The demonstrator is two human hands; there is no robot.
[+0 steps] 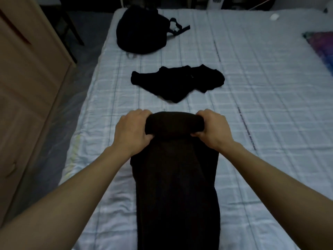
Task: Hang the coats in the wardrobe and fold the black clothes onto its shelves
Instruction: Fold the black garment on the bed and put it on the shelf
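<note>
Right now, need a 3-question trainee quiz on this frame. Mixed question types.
1. True or false: both hands grip the rolled end of the dark garment.
2. Which lies farthest from the person on the bed? A) backpack B) crumpled black garment C) the roll
3. Fill in: the wardrobe stands on the person's ____ side.

Key: 1 true: left hand, right hand. 2 A. 3 left.
</note>
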